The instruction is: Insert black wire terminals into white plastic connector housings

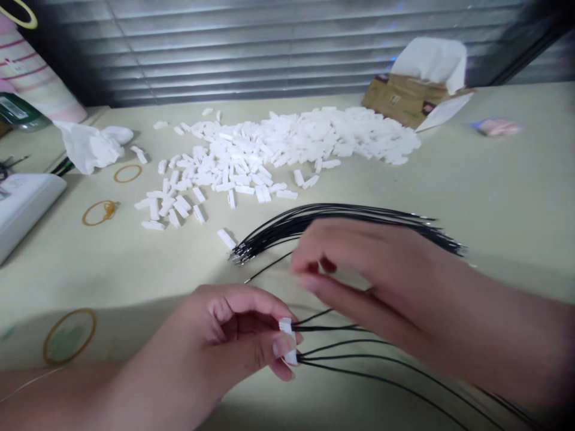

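Observation:
My left hand (233, 335) pinches a small white connector housing (287, 341) between thumb and forefinger, with several thin black wires (359, 353) running out of it to the right. My right hand (372, 275) hovers just above and to the right, blurred by motion, fingers curled toward a single loose black wire (269, 266). Just behind my right hand lies a bundle of black wires (341, 218) with metal terminals at its left end. A big pile of white connector housings (278, 149) is spread across the table behind.
A cardboard box with white paper (417, 90) stands at the back right. Crumpled tissue (90, 143) and rubber bands (99, 212) lie at the left, beside a white device (22, 209). A rubber band (69, 335) lies near my left forearm.

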The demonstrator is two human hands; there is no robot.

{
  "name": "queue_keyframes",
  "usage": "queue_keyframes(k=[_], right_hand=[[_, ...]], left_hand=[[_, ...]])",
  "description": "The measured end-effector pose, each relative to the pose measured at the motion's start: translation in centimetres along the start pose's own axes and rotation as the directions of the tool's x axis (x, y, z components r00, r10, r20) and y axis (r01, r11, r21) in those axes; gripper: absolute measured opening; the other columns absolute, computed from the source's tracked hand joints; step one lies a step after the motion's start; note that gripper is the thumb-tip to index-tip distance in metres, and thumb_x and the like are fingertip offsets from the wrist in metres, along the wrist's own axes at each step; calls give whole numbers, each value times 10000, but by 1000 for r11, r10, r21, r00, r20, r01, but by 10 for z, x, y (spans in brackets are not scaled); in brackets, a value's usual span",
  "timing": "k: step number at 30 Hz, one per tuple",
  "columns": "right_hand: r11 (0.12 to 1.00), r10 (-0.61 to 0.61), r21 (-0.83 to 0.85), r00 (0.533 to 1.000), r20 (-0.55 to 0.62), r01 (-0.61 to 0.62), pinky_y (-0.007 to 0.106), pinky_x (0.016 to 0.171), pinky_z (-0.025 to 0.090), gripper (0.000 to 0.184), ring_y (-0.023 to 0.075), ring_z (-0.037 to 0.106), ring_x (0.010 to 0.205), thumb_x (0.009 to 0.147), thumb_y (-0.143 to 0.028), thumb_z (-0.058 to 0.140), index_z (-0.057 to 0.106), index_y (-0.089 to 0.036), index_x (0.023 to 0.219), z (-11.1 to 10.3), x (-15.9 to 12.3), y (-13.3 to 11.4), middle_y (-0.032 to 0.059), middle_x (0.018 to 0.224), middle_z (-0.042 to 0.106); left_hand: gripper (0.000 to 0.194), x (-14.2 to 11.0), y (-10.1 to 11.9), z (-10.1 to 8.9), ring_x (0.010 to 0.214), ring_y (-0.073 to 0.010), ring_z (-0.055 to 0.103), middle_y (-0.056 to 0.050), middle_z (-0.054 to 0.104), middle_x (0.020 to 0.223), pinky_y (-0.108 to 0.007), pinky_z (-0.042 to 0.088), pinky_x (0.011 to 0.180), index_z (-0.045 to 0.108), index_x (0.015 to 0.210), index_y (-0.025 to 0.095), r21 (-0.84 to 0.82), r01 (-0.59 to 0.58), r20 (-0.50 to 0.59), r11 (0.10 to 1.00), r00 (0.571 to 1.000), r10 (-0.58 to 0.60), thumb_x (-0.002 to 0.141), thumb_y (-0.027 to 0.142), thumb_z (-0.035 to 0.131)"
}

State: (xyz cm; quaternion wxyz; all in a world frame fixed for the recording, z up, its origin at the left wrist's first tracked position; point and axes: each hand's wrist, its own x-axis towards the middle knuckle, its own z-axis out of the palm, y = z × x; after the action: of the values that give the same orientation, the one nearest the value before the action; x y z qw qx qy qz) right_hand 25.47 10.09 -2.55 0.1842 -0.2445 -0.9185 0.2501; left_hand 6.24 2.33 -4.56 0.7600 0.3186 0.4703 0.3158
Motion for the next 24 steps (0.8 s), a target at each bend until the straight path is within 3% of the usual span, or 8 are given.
queue_keyframes(k=[3, 5, 9, 13, 16, 20, 24], right_hand=[[1000, -18, -19, 1000, 16, 19, 258, 818, 447, 138, 142, 533, 958, 901, -251, 541, 602, -169, 993, 7, 13, 17, 54, 1003, 576], [999, -37, -29, 997, 64, 39, 317, 856, 435, 138, 185, 505, 1004, 897, -233, 535, 623, -164, 978, 16, 19, 23, 77, 1037, 562], [990, -61, -119, 991, 123, 76, 349, 825, 424, 206, 191, 491, 923, 916, -135, 421, 566, -144, 770, 24, 20, 21, 81, 932, 559], [978, -3, -207, 990, 138, 32, 295, 707, 433, 161, 181, 502, 849, 880, -93, 421, 494, -161, 753, 17, 12, 18, 86, 918, 566], [982, 116, -161, 990, 77, -102, 225, 545, 376, 133, 117, 477, 648, 887, -133, 422, 468, -191, 777, 3, 4, 16, 11, 767, 554], [996, 42, -83, 999, -27, -44, 185, 555, 365, 129, 62, 481, 623, 939, -215, 423, 524, -201, 860, -14, -4, 6, -37, 748, 552], [993, 55, 98, 994, 91, -64, 150, 641, 404, 194, 42, 518, 731, 956, -218, 398, 530, -227, 814, -20, -8, -8, -57, 804, 566]], left_hand=[[50, -2, 1, 1, 646, -67, 662, 44, 678, 693, -133, 497, 652, 706, 808, 201, 20, 10, -18, 1000, 1000, -10, 785, 234, 736], [34, -3, 3, 3, 641, -63, 658, 42, 671, 689, -136, 495, 656, 697, 780, 179, 17, 13, -13, 1000, 1000, -13, 797, 200, 716], [34, -3, 7, 5, 628, -61, 657, 39, 681, 708, -150, 508, 661, 684, 763, 159, -13, 11, 8, 1000, 1000, -10, 793, 153, 697], [23, -1, 8, 4, 634, -64, 662, 29, 697, 721, -139, 504, 651, 699, 788, 169, -12, 6, -6, 1000, 1000, -6, 788, 187, 714], [55, 2, 11, 4, 617, -66, 661, 22, 690, 706, -131, 507, 634, 700, 769, 161, -5, 10, -33, 1000, 999, -10, 787, 206, 727], [93, 3, 12, 6, 705, -133, 692, 5, 688, 782, -214, 584, 637, 681, 826, 166, -113, -51, -50, 992, 998, 46, 794, 242, 725], [54, 1, 11, 6, 648, -114, 694, 7, 710, 701, -182, 582, 618, 705, 826, 181, -149, -97, -56, 984, 994, 90, 781, 181, 735]])
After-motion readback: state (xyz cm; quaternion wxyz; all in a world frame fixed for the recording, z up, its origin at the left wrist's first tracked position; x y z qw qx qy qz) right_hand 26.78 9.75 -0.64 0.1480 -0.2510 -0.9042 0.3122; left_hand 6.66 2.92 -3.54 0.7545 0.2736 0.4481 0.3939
